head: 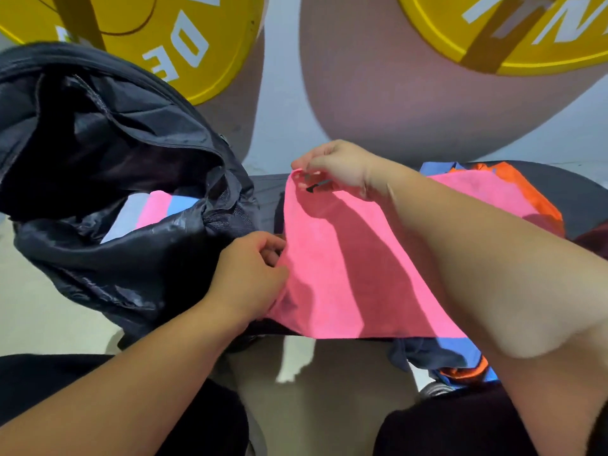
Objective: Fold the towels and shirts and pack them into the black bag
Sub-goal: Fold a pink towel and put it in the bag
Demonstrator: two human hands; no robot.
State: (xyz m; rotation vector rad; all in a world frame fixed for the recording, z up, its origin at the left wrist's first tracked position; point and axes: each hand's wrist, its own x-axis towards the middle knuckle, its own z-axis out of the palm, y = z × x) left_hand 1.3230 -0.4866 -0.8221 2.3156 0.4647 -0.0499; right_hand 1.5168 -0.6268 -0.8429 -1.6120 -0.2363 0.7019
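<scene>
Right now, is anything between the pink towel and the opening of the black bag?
Nothing separate visible. The pink towel, held by the left hand and right hand, hangs just right of the black bag, whose mouth gapes open. Only the bag's own slumped edge lies between; folded cloths already sit inside.

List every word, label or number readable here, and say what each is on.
"OE": white letters (the first may be a D), part of a cut-off word, on the left yellow disc.
"N": white letter, the rest cut off, on the right yellow disc.
Black tag on the pink towel: too small to read.
Black bag: no readable text.
</scene>
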